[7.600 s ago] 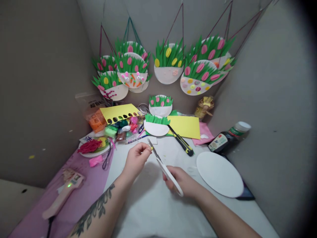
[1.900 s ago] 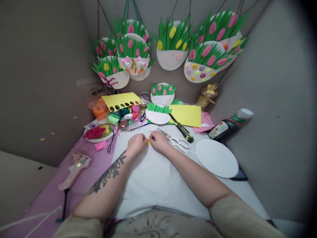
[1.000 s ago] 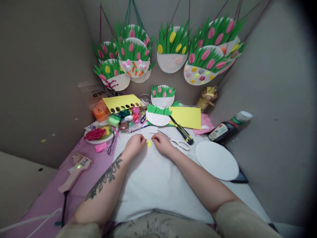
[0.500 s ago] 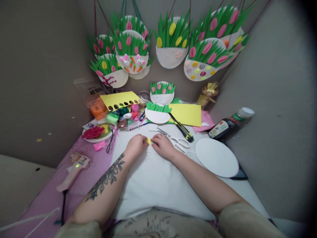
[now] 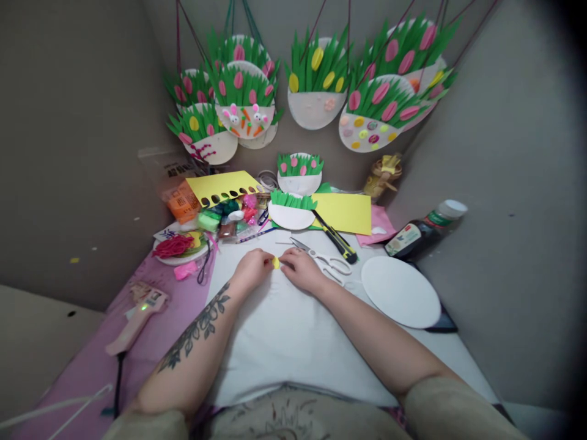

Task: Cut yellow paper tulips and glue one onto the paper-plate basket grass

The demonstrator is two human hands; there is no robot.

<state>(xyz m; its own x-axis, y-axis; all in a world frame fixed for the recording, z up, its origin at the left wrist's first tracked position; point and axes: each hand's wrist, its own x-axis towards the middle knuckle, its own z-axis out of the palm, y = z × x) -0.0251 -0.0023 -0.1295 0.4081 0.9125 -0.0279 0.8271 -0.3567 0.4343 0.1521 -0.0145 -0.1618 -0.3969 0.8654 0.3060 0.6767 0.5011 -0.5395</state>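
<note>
Between my fingertips is a small yellow paper piece (image 5: 276, 263), pinched from both sides over the white cloth. My left hand (image 5: 255, 267) grips its left side, and my right hand (image 5: 300, 267) grips its right side; the fingers partly hide its outline. Just beyond my right hand lie white-handled scissors (image 5: 332, 264) with their blades partly open. A black and yellow utility knife (image 5: 337, 238) rests behind them. Farther back, a half paper plate (image 5: 292, 217) carries a green paper grass fringe.
Yellow paper sheets (image 5: 346, 214) lie at the back, one punched with oval holes. A white paper plate (image 5: 400, 290) and a dark bottle (image 5: 422, 229) stand right. At left are a glue gun (image 5: 140, 321), red string (image 5: 174, 245) and bagged clay (image 5: 208, 220). Decorated plates (image 5: 317, 110) hang above.
The yellow paper piece has turned slightly between my fingertips. Both hands stay in nearly the same place, and the view has shifted a little.
</note>
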